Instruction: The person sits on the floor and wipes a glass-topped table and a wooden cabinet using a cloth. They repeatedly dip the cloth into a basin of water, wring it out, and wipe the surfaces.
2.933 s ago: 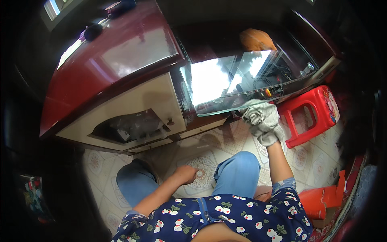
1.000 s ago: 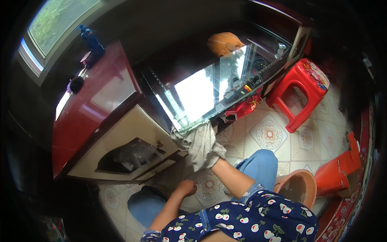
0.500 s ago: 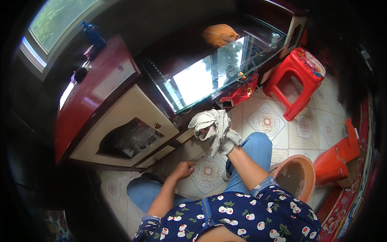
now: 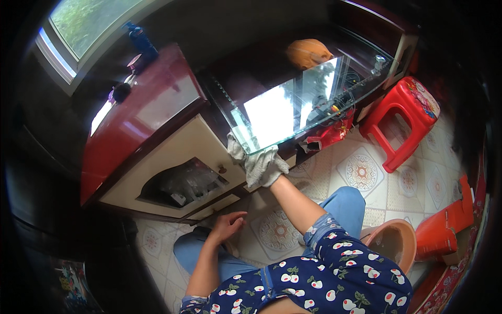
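A grey-white cloth [image 4: 257, 163] covers most of my right hand [image 4: 274, 172], so its fingers are hidden. The hand presses the cloth around the near left corner of a glass shelf [image 4: 269, 112] in a dark red cabinet. Part of the cloth shows past the glass edge, against the cabinet frame. Over my left knee, my left hand [image 4: 228, 225] hovers with fingers loosely stretched and nothing in them. Beyond it stands a cream cabinet door [image 4: 127, 180] with a round knob [image 4: 222, 169].
An orange rounded object [image 4: 308, 53] sits towards the back of the cabinet. Cables and a red packet [image 4: 334, 135] lie below the glass. At right stand a red plastic stool [image 4: 400, 123], a bucket of murky water [image 4: 409, 246] and an orange box [image 4: 438, 230].
My right hand has moved left with the cloth, from in front of the shelf onto its corner. My left hand's fingers have uncurled. The view has shifted slightly.
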`<control>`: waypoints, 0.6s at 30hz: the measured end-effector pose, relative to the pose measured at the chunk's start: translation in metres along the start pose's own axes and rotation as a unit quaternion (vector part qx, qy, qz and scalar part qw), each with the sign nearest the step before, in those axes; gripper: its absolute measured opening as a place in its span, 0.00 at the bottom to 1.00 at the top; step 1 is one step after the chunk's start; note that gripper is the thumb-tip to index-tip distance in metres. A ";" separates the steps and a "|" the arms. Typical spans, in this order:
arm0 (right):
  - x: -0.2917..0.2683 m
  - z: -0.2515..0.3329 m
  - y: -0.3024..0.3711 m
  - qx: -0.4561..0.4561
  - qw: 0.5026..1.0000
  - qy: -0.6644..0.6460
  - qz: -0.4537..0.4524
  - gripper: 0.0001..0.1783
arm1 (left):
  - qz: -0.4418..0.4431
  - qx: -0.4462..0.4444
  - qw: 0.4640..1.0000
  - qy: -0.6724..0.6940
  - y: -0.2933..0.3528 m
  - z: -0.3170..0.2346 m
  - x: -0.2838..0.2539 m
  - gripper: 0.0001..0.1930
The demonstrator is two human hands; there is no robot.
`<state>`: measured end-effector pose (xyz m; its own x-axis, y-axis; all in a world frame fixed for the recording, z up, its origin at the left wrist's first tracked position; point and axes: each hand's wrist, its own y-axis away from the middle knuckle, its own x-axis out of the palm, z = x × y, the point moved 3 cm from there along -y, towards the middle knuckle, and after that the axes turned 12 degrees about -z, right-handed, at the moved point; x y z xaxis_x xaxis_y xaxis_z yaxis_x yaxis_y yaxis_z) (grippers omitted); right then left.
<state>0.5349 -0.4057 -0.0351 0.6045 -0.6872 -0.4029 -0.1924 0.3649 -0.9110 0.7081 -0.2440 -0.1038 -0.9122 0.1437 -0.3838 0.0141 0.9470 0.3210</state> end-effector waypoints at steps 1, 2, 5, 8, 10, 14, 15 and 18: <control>0.010 -0.001 -0.006 0.000 1.000 -0.013 -0.016 0.16 | -0.004 0.005 1.000 -0.018 0.001 0.004 -0.001 0.16; 0.023 -0.004 -0.015 0.006 0.999 -0.025 -0.020 0.16 | -0.008 0.010 0.999 -0.036 0.001 0.006 -0.002 0.16; 0.060 -0.016 -0.032 0.037 0.997 -0.059 -0.015 0.16 | -0.003 0.025 0.995 -0.093 -0.002 0.012 0.000 0.16; 0.100 -0.026 -0.046 0.058 0.995 -0.080 -0.006 0.17 | 0.025 0.040 0.986 -0.162 -0.004 0.014 0.001 0.17; 0.123 -0.027 -0.054 0.072 0.993 -0.097 0.000 0.17 | 0.025 0.033 0.982 -0.185 -0.003 0.026 0.000 0.17; 0.158 -0.039 -0.061 0.088 0.990 -0.112 0.021 0.18 | 0.007 0.039 0.975 -0.220 -0.006 0.028 0.001 0.16; 0.167 -0.040 -0.061 0.092 0.988 -0.118 0.027 0.18 | 0.002 0.042 0.972 -0.230 -0.006 0.030 0.002 0.16; 0.187 -0.045 -0.060 0.103 0.985 -0.129 0.050 0.19 | 0.020 0.056 0.972 -0.226 -0.006 0.034 0.006 0.16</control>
<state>0.6249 -0.5840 -0.0593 0.7714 -0.4692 -0.4298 -0.1157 0.5608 -0.8198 0.7161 -0.2386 -0.1378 -0.6376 0.2686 -0.7221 0.1127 0.9597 0.2575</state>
